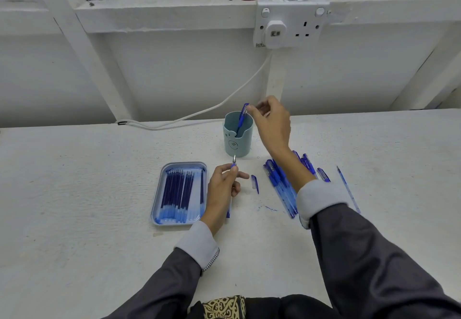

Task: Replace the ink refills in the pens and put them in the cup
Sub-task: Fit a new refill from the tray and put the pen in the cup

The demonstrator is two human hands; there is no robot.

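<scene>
- Step in hand: a slim blue capped pen (242, 117) stands tilted inside the pale teal, smooth-walled cylindrical cup (238, 141) at the centre of the frame, so one finished pen is going into the cup.
- The right hand (273, 121) reaches over the cup with loosely curled fingers. Its fingertips (250, 109) meet the pen's top end, but I cannot tell whether they grip it or only touch it.
- The left hand (223, 189), just below the cup, pinches an uncapped pen (234, 162) between thumb and forefinger. The metal tip points up and the barrel's lower end shows beneath the palm.
- A small translucent blue pen cap (255, 184) lies alone on the table to the right of that hand.
- Next, I judge, the right hand must come off the cup and fetch that cap. It is a small part that needs a fine fingertip pinch and careful alignment with the narrow tip.
- The glossy pale blue rounded tray (159, 189), lower left of centre, holds thin dark-blue refills (179, 191) lying side by side.
- A loose pile of clear-blue plastic pens (279, 184) lies right of centre, partly under the right forearm, and a single thin refill (348, 190) lies further right.
- The rough, matt white table (87, 181) carries a blue ink smear (269, 209).
</scene>
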